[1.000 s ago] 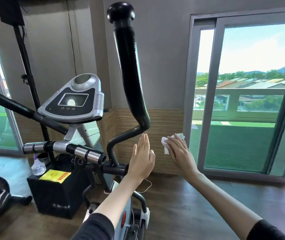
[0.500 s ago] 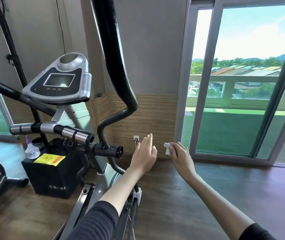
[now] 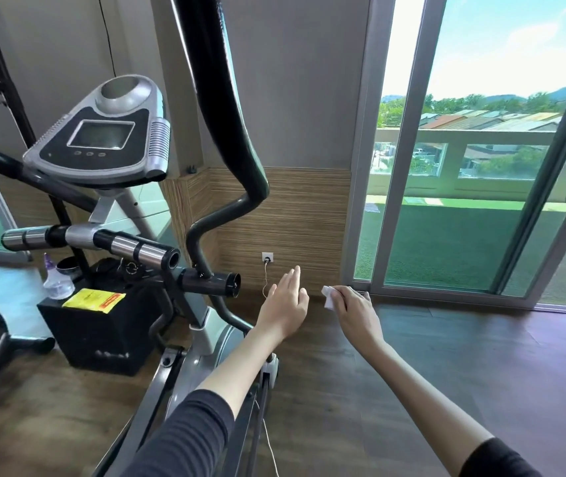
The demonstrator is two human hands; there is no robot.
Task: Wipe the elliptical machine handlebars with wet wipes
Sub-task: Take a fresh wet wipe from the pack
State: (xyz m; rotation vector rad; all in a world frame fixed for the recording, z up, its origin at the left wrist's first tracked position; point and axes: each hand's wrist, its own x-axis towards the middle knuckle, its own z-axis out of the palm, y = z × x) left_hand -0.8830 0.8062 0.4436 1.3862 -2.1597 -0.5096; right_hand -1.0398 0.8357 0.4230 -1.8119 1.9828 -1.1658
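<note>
- My left hand (image 3: 285, 304) is held out flat, fingers straight and close together, with nothing in it and touching nothing.
- My right hand (image 3: 355, 313) is just beside it, a narrow gap between them; its fingers are curled round a crumpled white wet wipe (image 3: 328, 297), which pokes out on the thumb side.
- A second ago more of the wipe showed above my fingers; now only a small wad is visible.
- Both hands are in open air, right of the short black stub tube (image 3: 211, 282) and clear of it. A second ago my left palm overlapped that tube's end.
- The tall black curved elliptical handlebar (image 3: 226, 98) rises up and to the left of my hands, and neither hand nor the wipe touches it. Its round top knob, seen a second ago, is now cut off by the upper edge.
- Further left is the fixed black crossbar with chrome grip bands (image 3: 102, 241), and above it the grey-and-black console with a small screen (image 3: 99, 132).
- On the floor behind the machine stands a black box (image 3: 99, 335) with a yellow packet (image 3: 94, 299) and a clear spray bottle (image 3: 56, 282) on top.
- A white wall socket (image 3: 267, 258) sits in the wood-panelled wall beyond my left fingertips, a thin white cable (image 3: 265, 280) hanging from it.
- To the right, a grey-framed sliding glass door (image 3: 408, 132) looks out on green turf and rooftops; dark wooden flooring (image 3: 412, 373) lies under my forearms.
</note>
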